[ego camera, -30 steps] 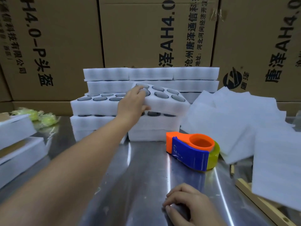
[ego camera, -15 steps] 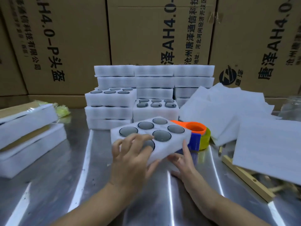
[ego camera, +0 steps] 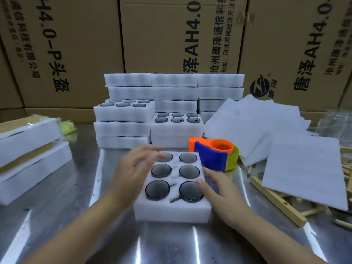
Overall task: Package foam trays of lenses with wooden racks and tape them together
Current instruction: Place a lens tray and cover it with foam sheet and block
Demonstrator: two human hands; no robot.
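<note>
A white foam tray (ego camera: pixel 171 210) with dark round lenses in its pockets lies flat on the steel table (ego camera: pixel 80 216) in front of me. My left hand (ego camera: pixel 133 168) hovers over the tray's left side, fingers spread and blurred, holding nothing. My right hand (ego camera: pixel 219 191) rests against the tray's right edge with relaxed fingers. An orange and blue tape dispenser (ego camera: pixel 213 155) stands just behind the tray's right corner. Wooden racks (ego camera: pixel 276 202) lie at the right, partly under foam sheets.
Stacks of foam trays with lenses (ego camera: pixel 123 115) stand behind. Loose white foam sheets (ego camera: pixel 302 168) spread at the right. Packed foam bundles (ego camera: pixel 28 149) sit at the left. Cardboard boxes (ego camera: pixel 171 35) wall off the back. A clear jar (ego camera: pixel 339 122) stands far right.
My left hand took a foam tray off the stack, brought it toward me and set it flat on the table. Both hands have let go; the tray is turned lengthwise toward me.
</note>
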